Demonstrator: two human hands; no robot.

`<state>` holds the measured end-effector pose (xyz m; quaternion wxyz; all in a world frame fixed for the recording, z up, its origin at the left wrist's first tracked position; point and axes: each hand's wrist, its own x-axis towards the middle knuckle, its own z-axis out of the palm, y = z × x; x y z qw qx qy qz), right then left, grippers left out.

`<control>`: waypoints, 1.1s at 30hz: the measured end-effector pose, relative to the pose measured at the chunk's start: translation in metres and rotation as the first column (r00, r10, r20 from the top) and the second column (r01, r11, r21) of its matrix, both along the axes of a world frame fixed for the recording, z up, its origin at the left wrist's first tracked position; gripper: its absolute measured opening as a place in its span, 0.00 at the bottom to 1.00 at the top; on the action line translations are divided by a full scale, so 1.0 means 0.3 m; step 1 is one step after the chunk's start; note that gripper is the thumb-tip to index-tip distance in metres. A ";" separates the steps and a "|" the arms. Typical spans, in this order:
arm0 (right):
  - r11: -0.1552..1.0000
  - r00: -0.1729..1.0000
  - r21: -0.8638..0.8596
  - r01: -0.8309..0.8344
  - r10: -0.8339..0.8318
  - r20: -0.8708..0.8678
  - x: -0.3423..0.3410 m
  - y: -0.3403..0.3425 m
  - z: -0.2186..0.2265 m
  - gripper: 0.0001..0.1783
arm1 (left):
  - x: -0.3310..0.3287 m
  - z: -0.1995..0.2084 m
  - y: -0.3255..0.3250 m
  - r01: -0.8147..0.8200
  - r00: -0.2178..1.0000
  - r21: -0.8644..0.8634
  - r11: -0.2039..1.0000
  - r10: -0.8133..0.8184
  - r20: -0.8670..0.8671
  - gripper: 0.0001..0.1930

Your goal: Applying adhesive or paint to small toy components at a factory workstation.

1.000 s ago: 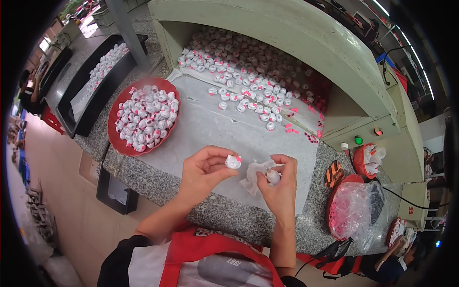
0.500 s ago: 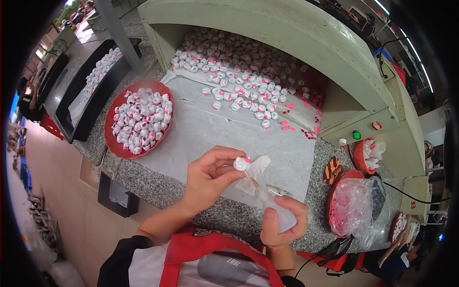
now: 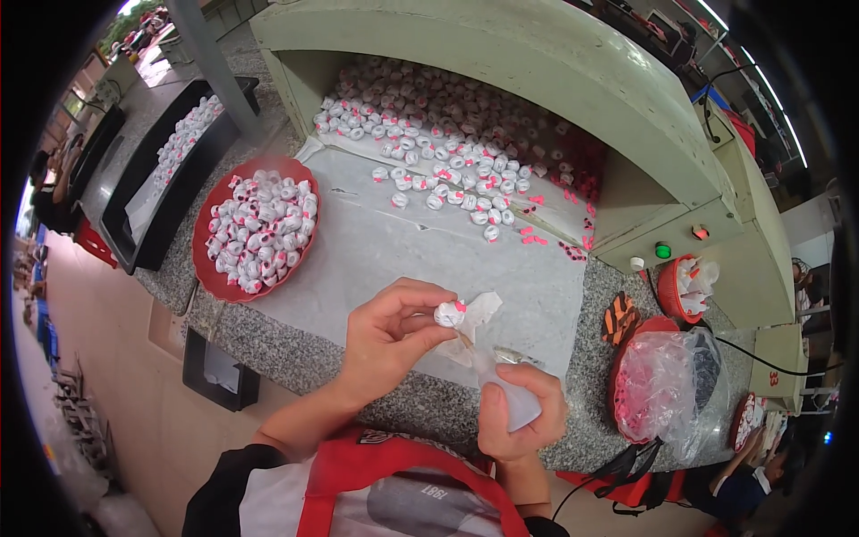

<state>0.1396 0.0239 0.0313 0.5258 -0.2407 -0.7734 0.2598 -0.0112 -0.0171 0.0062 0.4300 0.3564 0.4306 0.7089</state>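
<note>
Between thumb and fingertips, my left hand (image 3: 386, 338) pinches a small white figurine head (image 3: 449, 314) with a pink bow on its upper right. My right hand (image 3: 537, 413) is wrapped round a translucent squeeze bottle (image 3: 512, 399), its thin nozzle tilted up toward the head. Whether the tip touches the head is hard to make out. Under the nozzle lies a crumpled white paper scrap (image 3: 486, 308), on a white sheet (image 3: 358, 251) covering the worktop. Many similar white heads (image 3: 438, 183) and loose pink bows (image 3: 533, 238) are spread at the mouth of the pale green cabinet.
At left stands a red scalloped bowl (image 3: 199, 251) heaped with heads, beside a long black tray (image 3: 134, 248). A red basket (image 3: 673, 304), a plastic-covered red bowl (image 3: 619, 403) and a striped orange piece (image 3: 617, 319) are at right. The open green cabinet (image 3: 501, 49) arches over the back.
The bottle and my right hand have shifted slightly left. The nozzle still points at the head in my left hand, which has barely moved. The whole view has shifted a little.
</note>
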 end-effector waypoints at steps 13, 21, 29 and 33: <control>0.999 0.999 -0.011 -0.034 0.034 0.024 0.008 0.021 0.039 0.12 | -0.001 0.017 0.010 -0.005 1.000 -0.018 1.000 0.004 -0.019 0.15; 0.999 0.999 0.004 -0.049 0.049 0.024 0.010 0.014 0.034 0.13 | -0.011 0.031 0.007 0.088 0.986 -0.153 0.984 -0.064 0.152 0.15; 0.999 0.999 0.033 -0.041 0.041 0.020 0.014 0.016 0.037 0.13 | -0.026 -0.008 0.014 0.202 0.928 -0.130 0.971 -0.147 0.344 0.17; 0.999 0.999 0.017 -0.046 0.045 0.010 0.013 0.015 0.035 0.13 | -0.025 -0.005 0.008 0.213 0.926 -0.133 0.968 -0.157 0.342 0.16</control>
